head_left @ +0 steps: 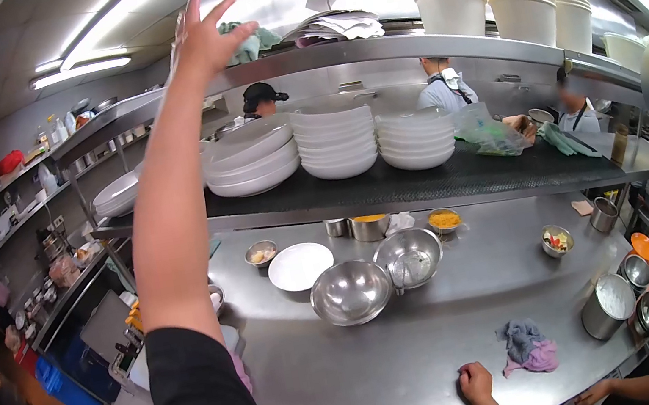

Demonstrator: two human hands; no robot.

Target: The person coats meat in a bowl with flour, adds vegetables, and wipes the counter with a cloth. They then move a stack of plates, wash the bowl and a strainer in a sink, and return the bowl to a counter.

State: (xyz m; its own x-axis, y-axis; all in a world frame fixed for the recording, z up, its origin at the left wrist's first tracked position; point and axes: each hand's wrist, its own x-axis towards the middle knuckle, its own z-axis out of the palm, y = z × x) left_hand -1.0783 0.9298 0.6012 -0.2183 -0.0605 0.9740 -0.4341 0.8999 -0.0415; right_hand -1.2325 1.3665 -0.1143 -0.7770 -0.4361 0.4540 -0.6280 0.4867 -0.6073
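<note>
My left hand is stretched high up to the top shelf, its fingers spread and no object visible in its grip. A light green cloth lies right beside it, with a pile of papers further along. My right hand rests as a closed fist near the front of the steel counter, and nothing shows in it. To its right lies a crumpled grey and pink cloth. Two steel bowls stand ahead on the counter, with a white plate behind them.
Stacks of white dishes fill the middle shelf; white tubs stand above. Small bowls of food and steel pots are on the counter. A co-worker's hand is at lower right; other people work behind the shelf.
</note>
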